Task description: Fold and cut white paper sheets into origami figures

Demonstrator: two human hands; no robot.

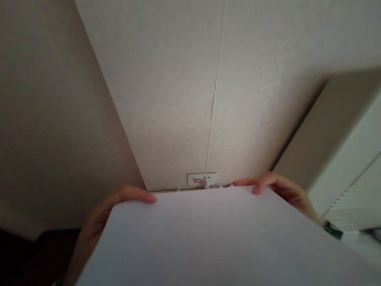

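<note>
A large, smooth white sheet (206,239) fills the lower middle of the head view; whether it is paper, cloth or board I cannot tell. My left hand (126,199) is closed on its far left corner, thumb lying on top and the other fingers hidden beneath. At the far right corner my right hand (279,188) grips the same edge, with the thumb over the top and one finger stretched along behind it. Several small pale points stick up just beyond the sheet's far edge.
Ahead is a pale wall (170,96) with a thin vertical cable (212,114) running down to a wall socket (194,179), where a white plug (205,183) sits. A tall white cabinet or appliance (349,144) stands at right. Dark surfaces lie at lower left.
</note>
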